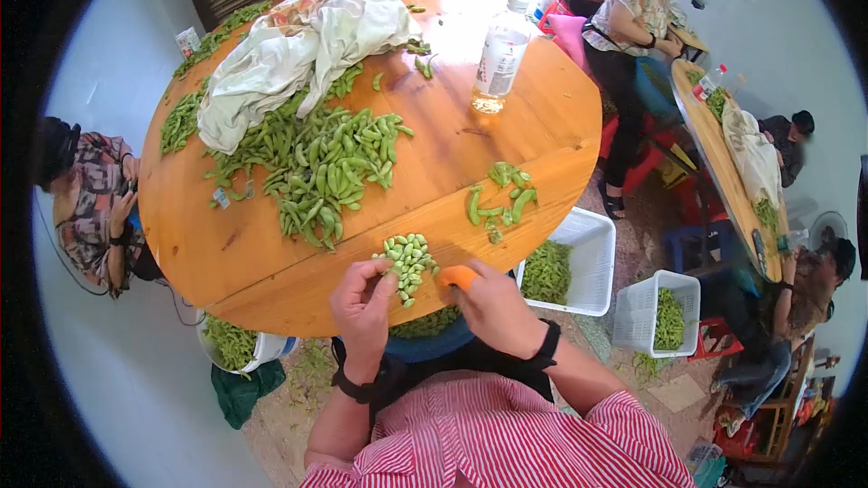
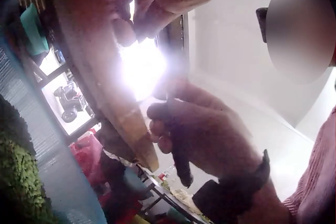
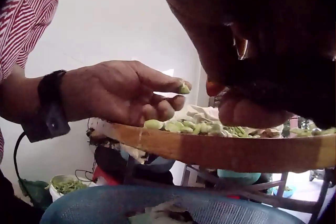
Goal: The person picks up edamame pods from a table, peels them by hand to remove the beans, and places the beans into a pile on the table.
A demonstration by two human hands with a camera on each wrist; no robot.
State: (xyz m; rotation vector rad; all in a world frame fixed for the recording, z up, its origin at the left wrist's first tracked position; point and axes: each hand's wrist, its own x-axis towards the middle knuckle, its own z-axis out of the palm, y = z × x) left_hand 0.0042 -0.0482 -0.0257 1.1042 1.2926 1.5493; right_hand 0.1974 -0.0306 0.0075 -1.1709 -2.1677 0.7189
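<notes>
At the table's near edge, my left hand pinches a small green soybean between thumb and index finger, clearest in the right wrist view. My right hand is beside it, fingers curled around an orange tool whose exact kind is mostly hidden by the hand. Shelled green soybeans lie in a small heap on the wood just beyond both hands. Farther in spreads a large pile of soybean pods. A few pods sit apart to the right.
The round wooden table also bears a white cloth over pods and a bottle. Below its edge is a blue basket. White crates of pods stand on the floor at right. Other people sit around the room.
</notes>
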